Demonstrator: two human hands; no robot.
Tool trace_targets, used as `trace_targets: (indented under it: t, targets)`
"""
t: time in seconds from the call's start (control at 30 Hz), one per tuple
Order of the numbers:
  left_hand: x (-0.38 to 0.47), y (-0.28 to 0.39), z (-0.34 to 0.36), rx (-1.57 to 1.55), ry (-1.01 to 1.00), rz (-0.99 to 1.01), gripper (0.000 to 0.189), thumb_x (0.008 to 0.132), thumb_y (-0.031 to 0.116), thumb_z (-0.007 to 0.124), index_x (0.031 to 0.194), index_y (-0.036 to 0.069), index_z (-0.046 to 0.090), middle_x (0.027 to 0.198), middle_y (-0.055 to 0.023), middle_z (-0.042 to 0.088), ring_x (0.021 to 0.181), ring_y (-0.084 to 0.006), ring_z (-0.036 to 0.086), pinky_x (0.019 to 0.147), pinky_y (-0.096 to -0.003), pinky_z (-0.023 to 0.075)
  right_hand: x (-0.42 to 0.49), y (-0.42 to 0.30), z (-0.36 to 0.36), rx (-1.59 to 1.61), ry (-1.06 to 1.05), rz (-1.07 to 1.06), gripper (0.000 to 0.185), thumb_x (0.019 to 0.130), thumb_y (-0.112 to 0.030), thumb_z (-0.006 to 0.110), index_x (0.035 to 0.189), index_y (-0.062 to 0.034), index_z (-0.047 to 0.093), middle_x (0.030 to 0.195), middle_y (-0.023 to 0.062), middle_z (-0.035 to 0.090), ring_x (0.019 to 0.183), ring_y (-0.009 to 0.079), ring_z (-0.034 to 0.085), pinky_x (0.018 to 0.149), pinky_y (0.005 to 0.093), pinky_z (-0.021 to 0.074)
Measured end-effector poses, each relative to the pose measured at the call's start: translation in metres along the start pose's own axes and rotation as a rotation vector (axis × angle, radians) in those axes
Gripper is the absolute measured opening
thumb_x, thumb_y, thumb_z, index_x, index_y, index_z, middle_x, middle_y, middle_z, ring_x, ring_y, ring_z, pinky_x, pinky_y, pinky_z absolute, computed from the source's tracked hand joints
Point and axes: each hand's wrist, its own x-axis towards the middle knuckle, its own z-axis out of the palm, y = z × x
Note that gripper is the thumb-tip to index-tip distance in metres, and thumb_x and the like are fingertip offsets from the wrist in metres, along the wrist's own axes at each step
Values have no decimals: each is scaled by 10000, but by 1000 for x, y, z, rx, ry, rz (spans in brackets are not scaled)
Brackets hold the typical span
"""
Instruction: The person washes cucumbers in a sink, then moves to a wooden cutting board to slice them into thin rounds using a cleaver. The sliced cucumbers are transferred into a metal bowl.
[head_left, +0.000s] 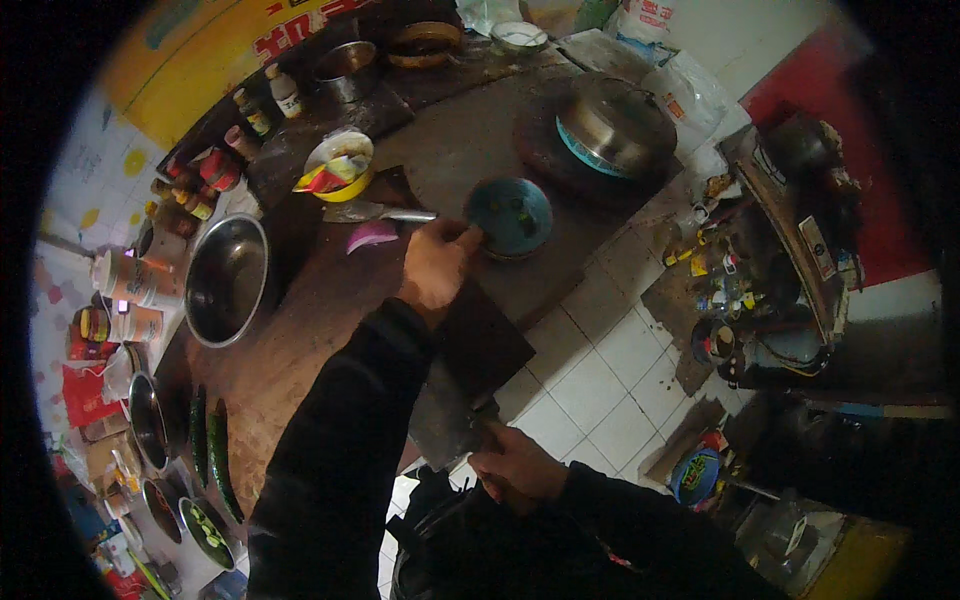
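Observation:
My left hand (435, 262) reaches over the table, its thumb and fingertips pinched at the near-left rim of a blue-green bowl (511, 217). Some small dark green pieces lie inside that bowl. Low and close to my body, my right hand (517, 463) grips the handle of a cleaver (444, 411), whose wide dark blade points away from me past the table's near edge. Just beyond my left hand lie a wedge of purple onion (373, 236) and a knife with a metal handle (409, 215).
A large steel bowl (226, 281) stands left, with cucumbers (217, 457) and a bowl of cut green pieces (208, 534) nearer me. A yellow bowl (346, 189) holds packets. Beyond sits a metal-covered dish (622, 127). White floor tiles (596, 390) show at right.

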Motion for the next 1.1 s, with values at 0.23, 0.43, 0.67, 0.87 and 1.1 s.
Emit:
trace_targets:
  t: [0.23, 0.43, 0.67, 0.87, 1.1]
  targets:
    - [-55, -27, -48, -164, 57, 267, 319, 1018, 83, 628, 1317, -24, 601, 1213, -113, 687, 1153, -207, 649, 1010, -335, 511, -1, -19, -20, -97, -101, -17, 223, 1000, -151, 612, 1158, -20, 524, 702, 47, 574, 560, 145, 574, 530, 326, 494]
    - [-193, -105, -142, -145, 454, 37, 283, 1038, 164, 623, 1267, -1, 623, 1174, -107, 678, 1071, -219, 684, 919, -356, 552, 18, -36, -16, -195, -155, 57, 165, 1004, -163, 617, 1060, -49, 512, 734, 41, 567, 559, 137, 560, 531, 310, 483]
    - [-299, -203, -218, -82, 841, -68, 285, 1006, 45, 630, 1288, 8, 607, 1215, -110, 671, 1090, -213, 676, 965, -351, 532, 46, -41, 24, -255, -186, 66, 184, 1013, -191, 629, 1066, -53, 520, 745, 39, 571, 608, 130, 584, 542, 306, 493]
    - [-327, -226, -245, 357, 890, 14, 413, 876, -54, 636, 1283, 3, 592, 1288, -178, 635, 1233, -327, 610, 1059, -420, 487, 64, -43, 71, -558, -127, 100, 218, 987, -156, 638, 1150, -30, 566, 806, 47, 617, 646, 142, 626, 581, 311, 530]
    - [-306, -217, -332, 1004, 982, 38, 698, 782, 65, 741, 1426, 31, 476, 1547, -231, 431, 1440, -421, 407, 1191, -532, 326, 80, -28, 107, -671, -29, 29, 180, 971, -89, 640, 1104, -9, 547, 756, 59, 615, 604, 140, 618, 549, 300, 493]
